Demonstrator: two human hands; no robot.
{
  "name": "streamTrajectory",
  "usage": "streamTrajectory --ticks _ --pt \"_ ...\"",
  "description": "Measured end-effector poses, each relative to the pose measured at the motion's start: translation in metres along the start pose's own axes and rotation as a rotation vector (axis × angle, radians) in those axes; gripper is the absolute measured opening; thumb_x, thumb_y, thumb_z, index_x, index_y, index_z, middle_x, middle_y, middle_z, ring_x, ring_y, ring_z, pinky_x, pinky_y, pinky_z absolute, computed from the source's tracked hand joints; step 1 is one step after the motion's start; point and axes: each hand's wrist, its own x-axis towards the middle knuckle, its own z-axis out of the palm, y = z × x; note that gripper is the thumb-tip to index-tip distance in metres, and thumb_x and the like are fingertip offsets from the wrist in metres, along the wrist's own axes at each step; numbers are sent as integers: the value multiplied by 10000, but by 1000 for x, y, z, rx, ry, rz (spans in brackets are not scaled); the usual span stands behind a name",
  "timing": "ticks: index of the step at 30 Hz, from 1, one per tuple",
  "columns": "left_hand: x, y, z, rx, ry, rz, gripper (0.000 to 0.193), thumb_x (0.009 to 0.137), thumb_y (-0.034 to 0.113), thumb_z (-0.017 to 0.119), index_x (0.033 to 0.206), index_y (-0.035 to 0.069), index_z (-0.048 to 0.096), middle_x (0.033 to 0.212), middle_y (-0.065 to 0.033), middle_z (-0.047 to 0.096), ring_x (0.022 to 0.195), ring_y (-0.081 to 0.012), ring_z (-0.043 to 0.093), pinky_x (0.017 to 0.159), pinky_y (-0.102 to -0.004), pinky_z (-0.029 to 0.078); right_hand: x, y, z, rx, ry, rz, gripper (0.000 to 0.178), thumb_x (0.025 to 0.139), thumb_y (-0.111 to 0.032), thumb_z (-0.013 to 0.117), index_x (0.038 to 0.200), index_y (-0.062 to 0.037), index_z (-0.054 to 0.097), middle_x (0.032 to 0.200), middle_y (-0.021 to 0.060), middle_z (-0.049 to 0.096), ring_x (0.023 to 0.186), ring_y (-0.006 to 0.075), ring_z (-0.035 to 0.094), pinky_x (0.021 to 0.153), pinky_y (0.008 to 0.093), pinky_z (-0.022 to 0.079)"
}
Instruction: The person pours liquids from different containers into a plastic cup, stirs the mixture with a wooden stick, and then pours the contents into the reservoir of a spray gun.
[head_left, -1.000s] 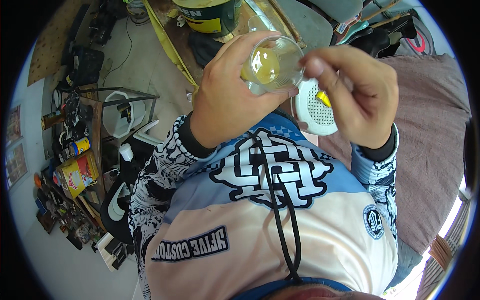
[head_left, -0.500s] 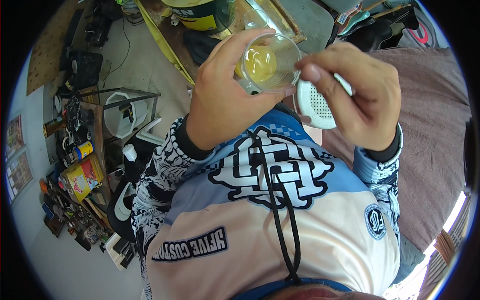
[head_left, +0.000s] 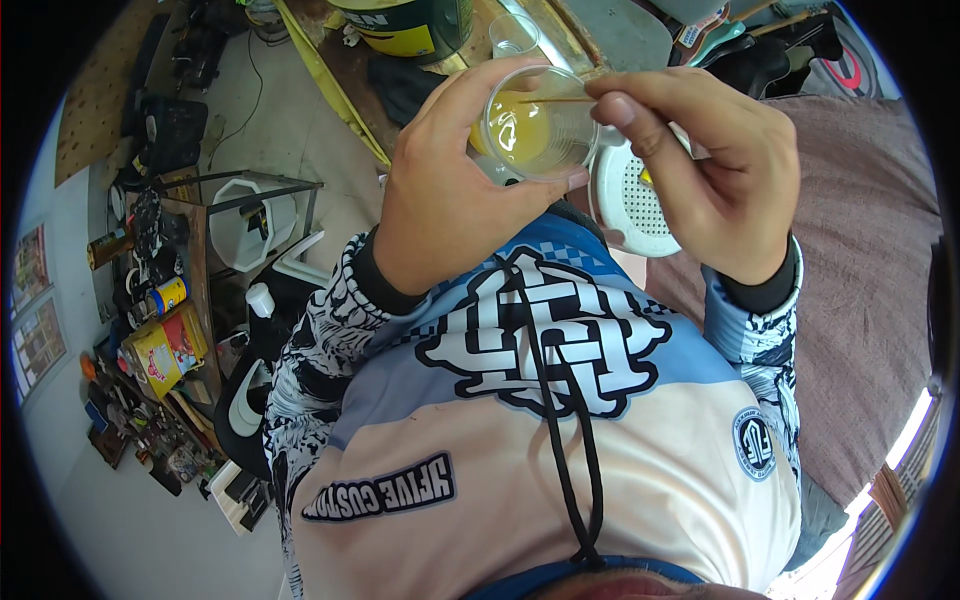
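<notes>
My left hand (head_left: 425,180) is wrapped round a clear plastic cup (head_left: 575,130), tilted so that its mouth faces up toward me. Yellow liquid (head_left: 522,132) lies in the cup, glossy with light. Between thumb and forefinger, my right hand (head_left: 715,165) pinches a thin wooden stick (head_left: 560,100). The stick's tip reaches over the cup's rim to the liquid; whether it dips in, I cannot tell. Just behind the cup stands a second clear cup (head_left: 513,35) on the wooden table.
A dark green bucket with a yellow label (head_left: 405,40) stands on the wooden table (head_left: 575,60). Below my right hand is a white perforated stool seat (head_left: 635,215). Brown fabric (head_left: 850,260) spreads at the right. Cluttered shelves (head_left: 185,290) and a white octagonal bin (head_left: 240,228) are at the left.
My right hand has shifted slightly, and the stick now shows clearly, lying level across the cup's mouth. The left hand and cup have barely moved.
</notes>
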Motion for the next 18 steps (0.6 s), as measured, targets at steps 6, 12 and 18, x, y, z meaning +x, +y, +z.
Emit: streamTrajectory --ticks 6,12,18 --pt "-3 -9 0 -8 11 7 705 751 -29 849 1367 -26 506 1301 -112 608 1190 -169 603 1023 -314 510 -3 2 3 64 -53 34 87 902 -23 696 957 33 733 869 131 733 736 187 696 671 278 525" --pt "-5 -20 5 -96 25 -23 706 758 -24 847 1374 -29 502 1289 -114 617 1195 -175 602 1032 -319 500 -1 7 -3 -63 -153 81 112 902 -32 706 1000 16 735 884 124 740 770 188 703 697 290 534" --pt "-3 -25 7 -109 31 7 713 757 -18 851 1378 -36 501 1290 -118 628 1186 -174 608 1038 -326 494 1 11 8 -67 -131 -41 123 919 -80 710 996 13 734 865 132 737 739 193 717 675 297 550"
